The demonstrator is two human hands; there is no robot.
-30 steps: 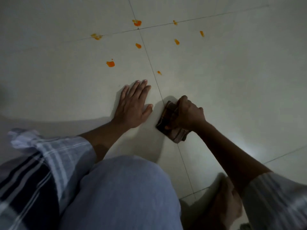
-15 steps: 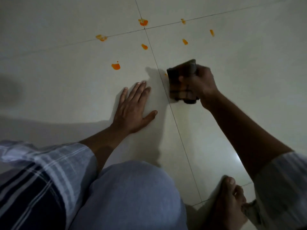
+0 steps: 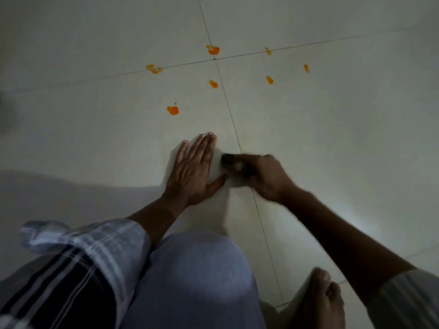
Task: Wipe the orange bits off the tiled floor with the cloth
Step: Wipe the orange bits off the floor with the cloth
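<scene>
Several orange bits lie on the pale tiled floor (image 3: 332, 138) ahead of me: a large blob (image 3: 173, 110), one at the tile joint (image 3: 213, 50), a smear at left (image 3: 154, 68), and smaller pieces (image 3: 269, 80) to the right. My left hand (image 3: 193, 169) lies flat on the floor, fingers together. My right hand (image 3: 263, 176) is blurred and pressed to the floor beside it, gripping a dark cloth (image 3: 227, 159) that mostly hides under the fingers. The cloth sits just short of the orange bits, on the grout line.
My bent knee in blue trousers (image 3: 197, 281) fills the lower middle. A bare foot (image 3: 318, 300) rests on the floor at lower right. Grout lines cross near the top centre.
My right hand pushed the cloth forward over the small orange bit near the grout line, then drew it back beside my left hand. That bit no longer shows. My left hand stayed put.
</scene>
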